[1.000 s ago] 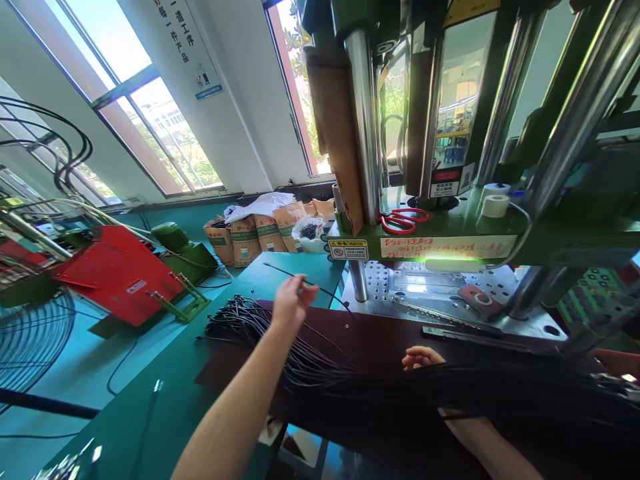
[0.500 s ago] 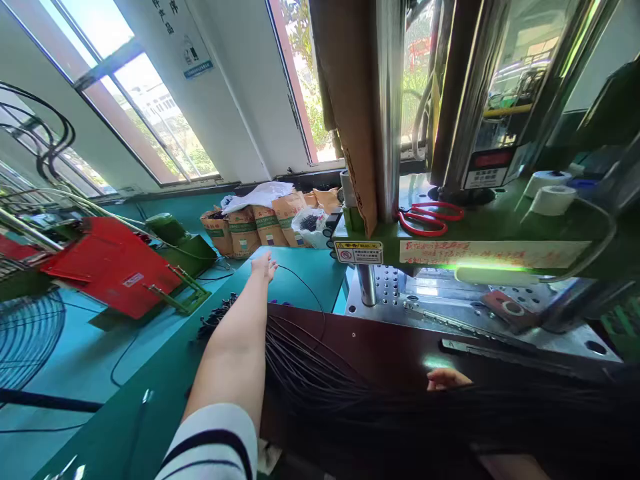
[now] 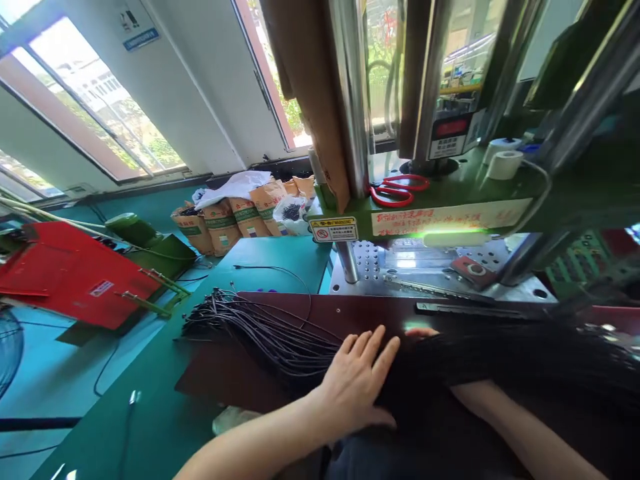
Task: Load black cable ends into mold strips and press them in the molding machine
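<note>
A thick bundle of thin black cables [image 3: 280,340] runs across the brown board, its ends fanned out at the left. My left hand [image 3: 357,380] is over the bundle near its middle, fingers stretched and spread, holding nothing. Passing under the bundle, my right hand [image 3: 423,332] shows only fingertips on the far side; its palm is hidden by the cables, which it grips. A single black cable [image 3: 270,268] lies apart in a curve on the green table top [image 3: 270,250], its tip pointing left.
A press with a green plate [image 3: 450,213] and metal columns stands ahead on the right. Red-handled scissors [image 3: 395,190] lie on that plate. Paper sacks [image 3: 220,227] stand against the wall. A red machine [image 3: 70,277] is at the left. One cable end [image 3: 133,400] rests on the near green table.
My left hand has let go of the single cable at the far table and come back to the bundle. The view has shifted to the left machine's disadvantage, turning right and downward.
</note>
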Tool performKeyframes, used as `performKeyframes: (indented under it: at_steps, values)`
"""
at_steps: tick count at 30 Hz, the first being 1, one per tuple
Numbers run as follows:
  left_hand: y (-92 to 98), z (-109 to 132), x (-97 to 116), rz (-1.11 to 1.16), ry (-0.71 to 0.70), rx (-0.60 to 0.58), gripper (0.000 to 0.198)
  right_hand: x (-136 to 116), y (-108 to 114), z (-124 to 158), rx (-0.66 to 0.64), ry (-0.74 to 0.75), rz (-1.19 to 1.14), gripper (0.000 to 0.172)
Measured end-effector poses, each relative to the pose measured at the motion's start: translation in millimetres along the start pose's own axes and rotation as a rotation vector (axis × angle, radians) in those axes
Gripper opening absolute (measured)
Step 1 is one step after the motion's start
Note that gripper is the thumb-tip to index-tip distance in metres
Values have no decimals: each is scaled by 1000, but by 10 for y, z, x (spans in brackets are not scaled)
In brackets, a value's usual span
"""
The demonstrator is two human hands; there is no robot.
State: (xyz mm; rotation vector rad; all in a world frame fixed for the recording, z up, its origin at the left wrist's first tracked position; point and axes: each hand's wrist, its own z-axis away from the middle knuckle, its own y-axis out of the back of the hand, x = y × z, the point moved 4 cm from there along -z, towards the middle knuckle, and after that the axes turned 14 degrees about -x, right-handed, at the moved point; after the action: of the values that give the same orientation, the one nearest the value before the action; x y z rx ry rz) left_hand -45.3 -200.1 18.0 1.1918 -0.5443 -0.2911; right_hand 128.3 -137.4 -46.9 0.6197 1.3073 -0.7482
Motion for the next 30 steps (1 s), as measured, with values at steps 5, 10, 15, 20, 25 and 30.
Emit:
performKeyframes:
  at_steps: [5, 10, 15, 20, 25, 30]
  values:
    - [-92, -89, -6, -83, 106, -64, 84, -175, 40, 417, -349, -382, 422, 29]
    - [-165, -134, -173, -103, 84, -122, 83, -428, 300, 1035, -284, -266, 885, 16]
    - [-247, -228, -90, -80, 10, -179, 90, -436, 212, 1579, -10, 9, 1252, 73]
    - [-279, -355, 145, -153, 66, -196, 113, -67, -45, 1439, -69, 81, 1328, 93]
    - [-273, -451, 102, -155, 83, -148, 60, -110, 21, 1281, -85, 92, 1334, 79]
    - [-213, -632, 119, -230, 211, -304, 48, -347, 349, 1388, -125, 21, 1317, 89]
